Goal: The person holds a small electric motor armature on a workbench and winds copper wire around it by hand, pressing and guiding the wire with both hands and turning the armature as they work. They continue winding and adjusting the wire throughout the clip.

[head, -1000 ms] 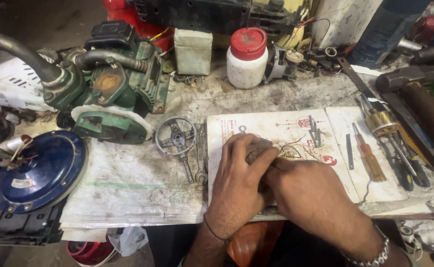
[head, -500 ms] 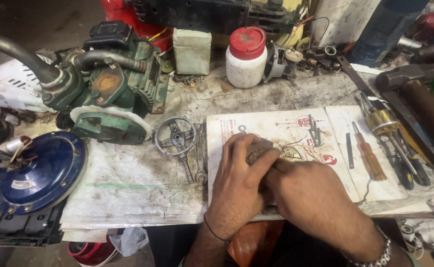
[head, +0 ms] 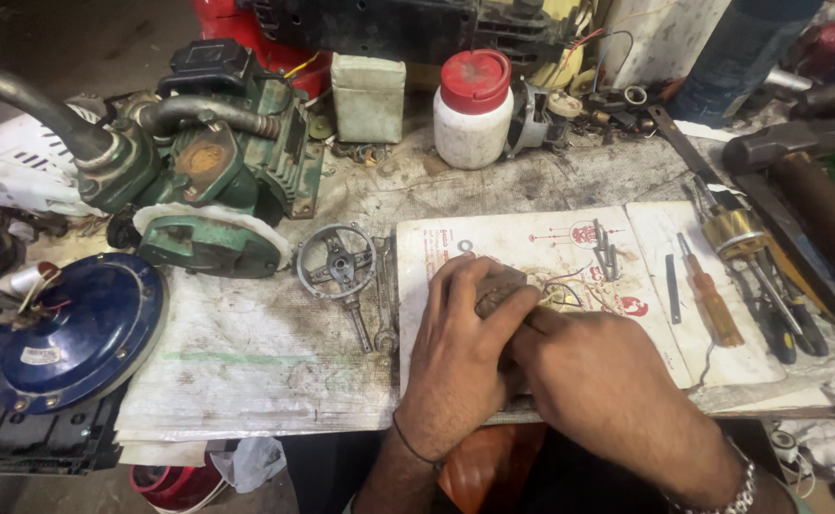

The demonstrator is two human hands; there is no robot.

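Observation:
My left hand (head: 456, 352) is wrapped around a small dark motor part (head: 499, 288) with thin red and black wires (head: 570, 286) trailing from it. My right hand (head: 598, 381) presses against the same part from the right, fingers closed over it. Both hands rest on a white printed paper sheet (head: 522, 238) at the front of the workbench. Most of the part is hidden under my fingers.
A green pump motor (head: 218, 181) sits at the back left, a blue round cover (head: 79, 328) at the left edge. A metal spoked wheel (head: 337, 262) and spanner (head: 384, 305) lie left of my hands. A red-capped white jar (head: 472, 109) stands behind. Screwdriver (head: 711, 295) and pliers (head: 770, 286) lie right.
My hands have stayed in place on the part, with only slight shifts of the fingers.

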